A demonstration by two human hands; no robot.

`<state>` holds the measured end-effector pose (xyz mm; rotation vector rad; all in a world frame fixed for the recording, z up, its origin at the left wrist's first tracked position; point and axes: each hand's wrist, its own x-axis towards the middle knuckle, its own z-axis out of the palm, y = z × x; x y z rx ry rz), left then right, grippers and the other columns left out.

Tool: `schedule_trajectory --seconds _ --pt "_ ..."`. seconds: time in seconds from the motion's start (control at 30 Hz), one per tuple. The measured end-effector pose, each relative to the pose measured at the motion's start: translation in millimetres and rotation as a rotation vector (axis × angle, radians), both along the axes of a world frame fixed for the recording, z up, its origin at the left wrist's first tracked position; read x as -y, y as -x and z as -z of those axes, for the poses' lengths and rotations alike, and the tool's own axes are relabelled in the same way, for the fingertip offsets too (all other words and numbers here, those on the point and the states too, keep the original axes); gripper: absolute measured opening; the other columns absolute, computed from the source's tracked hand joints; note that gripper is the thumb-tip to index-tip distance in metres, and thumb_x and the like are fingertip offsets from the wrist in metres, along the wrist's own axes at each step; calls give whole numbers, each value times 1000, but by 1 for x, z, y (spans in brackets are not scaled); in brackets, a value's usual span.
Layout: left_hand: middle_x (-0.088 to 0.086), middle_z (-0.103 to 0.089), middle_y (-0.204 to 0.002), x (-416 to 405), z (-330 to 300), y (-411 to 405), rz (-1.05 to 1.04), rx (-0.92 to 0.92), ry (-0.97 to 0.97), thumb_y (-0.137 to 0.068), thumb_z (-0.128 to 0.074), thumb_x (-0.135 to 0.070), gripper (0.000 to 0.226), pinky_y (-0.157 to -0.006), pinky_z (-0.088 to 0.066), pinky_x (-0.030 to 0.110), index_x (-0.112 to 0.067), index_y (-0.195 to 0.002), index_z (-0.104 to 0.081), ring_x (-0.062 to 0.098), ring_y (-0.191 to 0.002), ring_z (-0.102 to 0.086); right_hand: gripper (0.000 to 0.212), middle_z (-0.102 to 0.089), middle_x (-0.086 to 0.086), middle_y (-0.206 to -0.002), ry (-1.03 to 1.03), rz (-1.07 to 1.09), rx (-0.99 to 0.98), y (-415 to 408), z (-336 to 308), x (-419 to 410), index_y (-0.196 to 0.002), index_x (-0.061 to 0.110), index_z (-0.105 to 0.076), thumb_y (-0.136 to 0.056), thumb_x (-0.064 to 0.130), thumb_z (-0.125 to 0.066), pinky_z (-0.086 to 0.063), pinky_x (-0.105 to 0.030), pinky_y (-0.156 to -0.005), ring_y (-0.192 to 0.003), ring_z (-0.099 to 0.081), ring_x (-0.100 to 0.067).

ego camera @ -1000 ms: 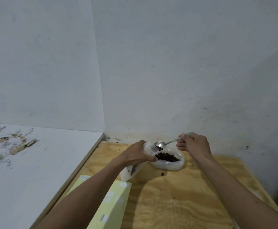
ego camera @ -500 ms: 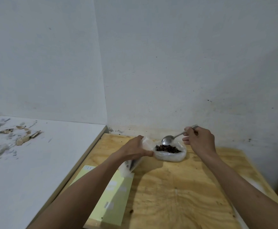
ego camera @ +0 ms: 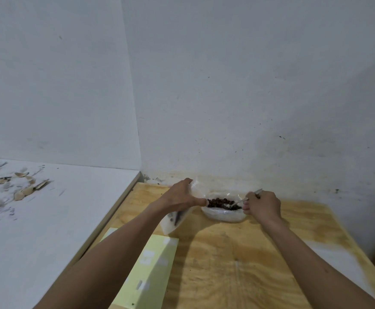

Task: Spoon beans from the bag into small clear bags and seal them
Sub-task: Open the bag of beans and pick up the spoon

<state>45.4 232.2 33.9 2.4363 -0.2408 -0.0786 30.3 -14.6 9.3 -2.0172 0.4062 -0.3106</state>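
Observation:
An open plastic bag (ego camera: pixel 225 214) of dark brown beans (ego camera: pixel 220 202) sits on the wooden table (ego camera: pixel 237 253) near the wall. My right hand (ego camera: pixel 262 205) grips a metal spoon (ego camera: pixel 246 198) by the handle, with its bowl dipped among the beans. My left hand (ego camera: pixel 182 196) holds a small clear bag (ego camera: pixel 174 219) just left of the bean bag; the small bag hangs down under the hand and a few dark beans show inside it.
A pale yellow sheet (ego camera: pixel 146 266) with white labels lies on the table under my left forearm. To the left runs a white surface (ego camera: pixel 37 219) with several wood chips (ego camera: pixel 23 186). White walls close the corner behind the bags.
The spoon went from over the small bag's mouth down into the beans in the big bag. My right hand dropped with it. My left hand keeps the small bag in place.

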Motion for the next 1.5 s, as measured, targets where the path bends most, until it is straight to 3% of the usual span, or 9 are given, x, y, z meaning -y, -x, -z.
schedule_trajectory --seconds 0.17,0.37,0.6,0.77,0.97,1.2,1.3,1.43,1.5 --pt "-4 -60 -117 -4 5 6 22 -4 -5 -72 -81 -54 79 -72 -45 26 -18 -134 -48 15 -98 -58 32 -74 -13 -60 -241 57 -75 -12 11 0 -65 -2 -71 -92 11 -59 -63 -51 -77 -63 -75 -33" --pt "-1 -56 -133 -9 4 11 49 10 19 -75 -82 -49 87 -89 -46 30 -17 -145 -42 14 -108 -52 22 -73 -14 -59 -382 84 -44 -13 -5 18 -69 -2 -72 -85 7 -61 -63 -54 -81 -60 -73 -34" --pt "-9 -52 -120 -2 -1 17 58 -3 43 -78 -82 -42 80 -86 -46 29 -15 -143 -43 14 -107 -53 17 -72 -17 -65 -478 18 10 -15 -29 14 -84 -10 -72 -86 5 -64 -63 -44 -75 -58 -71 -27" --pt "-7 -53 -123 -4 -3 19 22 -5 55 -77 -81 -45 81 -87 -45 29 -16 -143 -43 13 -106 -51 17 -76 -12 -65 -401 -65 40 -4 -38 -12 -79 0 -74 -89 12 -67 -61 -49 -87 -65 -76 -28" --pt "-4 -60 -123 -15 -4 19 -17 -21 24 -75 -79 -51 74 -87 -51 34 -18 -133 -48 14 -103 -57 22 -77 -8 -69 -387 -126 128 4 -43 -33 -80 6 -76 -96 17 -65 -62 -46 -87 -70 -77 -25" --pt "0 -53 -121 -26 -2 18 -38 -8 40 -82 -78 -43 79 -72 -40 19 -9 -143 -42 14 -101 -47 23 -78 -7 -73 -353 -150 178 7 -48 -46 -84 4 -76 -97 21 -66 -62 -43 -86 -70 -77 -23" --pt "-3 -58 -121 -28 -3 17 -62 -34 43 -76 -80 -49 75 -81 -49 30 -15 -135 -48 14 -103 -55 23 -78 -7 -74 -363 -157 187 7 -47 -46 -84 5 -76 -97 22 -67 -63 -42 -86 -71 -77 -22" --pt "-8 -56 -114 -29 -3 17 -63 -22 47 -76 -80 -52 69 -70 -42 21 -19 -128 -49 13 -100 -55 23 -78 -6 -74 -290 -117 212 12 -52 -38 -84 7 -76 -97 22 -65 -62 -35 -83 -69 -77 -18" --pt "-8 -54 -115 -28 -5 17 -59 -13 60 -79 -79 -48 68 -67 -38 18 -17 -130 -47 14 -101 -53 22 -78 -7 -78 -231 -104 223 15 -56 -30 -88 5 -76 -98 20 -62 -60 -20 -73 -67 -75 -16"
